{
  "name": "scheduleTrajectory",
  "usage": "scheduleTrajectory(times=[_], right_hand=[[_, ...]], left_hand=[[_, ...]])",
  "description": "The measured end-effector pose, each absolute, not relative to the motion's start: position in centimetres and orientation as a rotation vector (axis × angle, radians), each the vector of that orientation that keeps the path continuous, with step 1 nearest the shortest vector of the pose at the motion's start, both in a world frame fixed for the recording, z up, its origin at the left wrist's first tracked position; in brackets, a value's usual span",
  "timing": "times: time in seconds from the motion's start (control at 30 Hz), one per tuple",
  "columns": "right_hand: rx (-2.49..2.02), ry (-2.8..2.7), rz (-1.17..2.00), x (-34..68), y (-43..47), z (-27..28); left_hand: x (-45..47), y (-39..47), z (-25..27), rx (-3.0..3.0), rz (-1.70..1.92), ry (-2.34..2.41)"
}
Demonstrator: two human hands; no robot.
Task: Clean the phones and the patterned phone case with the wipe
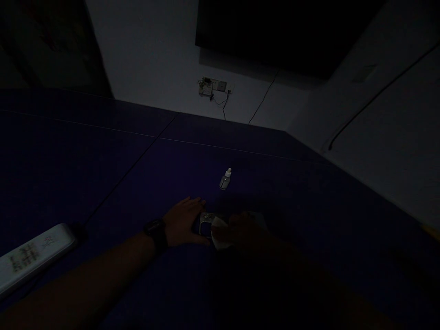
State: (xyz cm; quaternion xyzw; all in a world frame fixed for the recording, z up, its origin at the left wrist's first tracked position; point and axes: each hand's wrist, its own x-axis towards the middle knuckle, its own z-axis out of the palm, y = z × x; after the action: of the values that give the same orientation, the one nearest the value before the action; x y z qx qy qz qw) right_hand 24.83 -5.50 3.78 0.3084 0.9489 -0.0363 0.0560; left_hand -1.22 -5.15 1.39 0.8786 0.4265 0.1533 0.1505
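In a dim room, a person's two bare hands meet over a small framed object (210, 215) that lies on a dark blue surface (130, 142). The left hand (183, 221), with a black watch (156, 230) on its wrist, rests at the object's left end, thumb and fingers spread wide; whether they grip the frame cannot be told. The right hand (244, 231), deep in shadow, holds a white cloth (217, 223) against the object, just beside the pale frame's opening. A greyish patch (258, 218) shows past the right hand, too dark to identify. Beyond the hands is a small clear bottle (224, 182) with a white top, apart from both. To the left lies a white power strip (37, 256), a dark cable (129, 169) running from its end toward the wall (147, 59). On that wall, sockets (216, 85) with plugs sit below a large black screen (275, 32).
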Motion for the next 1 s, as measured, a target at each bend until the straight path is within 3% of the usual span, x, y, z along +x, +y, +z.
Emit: scheduleTrajectory(times=[0.1,0.27,0.43,0.63,1.0], right_hand=[[0.862,2.931,-0.121,25.0,-5.6,3.6],[1.112,2.866,-0.041,24.6,-4.9,3.7],[0.816,2.954,-0.095,24.7,-5.5,3.7],[0.918,2.959,0.044,22.6,-4.1,3.9],[0.845,3.033,-0.048,22.1,-5.3,3.8]], left_hand=[[-1.2,-5.2,1.3,2.510,0.445,1.236],[-1.1,-5.2,1.2,2.501,0.446,1.242],[-1.1,-5.1,1.1,2.502,0.444,1.242],[-1.2,-5.1,0.9,2.500,0.458,1.236],[-1.1,-5.0,0.5,2.476,0.508,1.235]])
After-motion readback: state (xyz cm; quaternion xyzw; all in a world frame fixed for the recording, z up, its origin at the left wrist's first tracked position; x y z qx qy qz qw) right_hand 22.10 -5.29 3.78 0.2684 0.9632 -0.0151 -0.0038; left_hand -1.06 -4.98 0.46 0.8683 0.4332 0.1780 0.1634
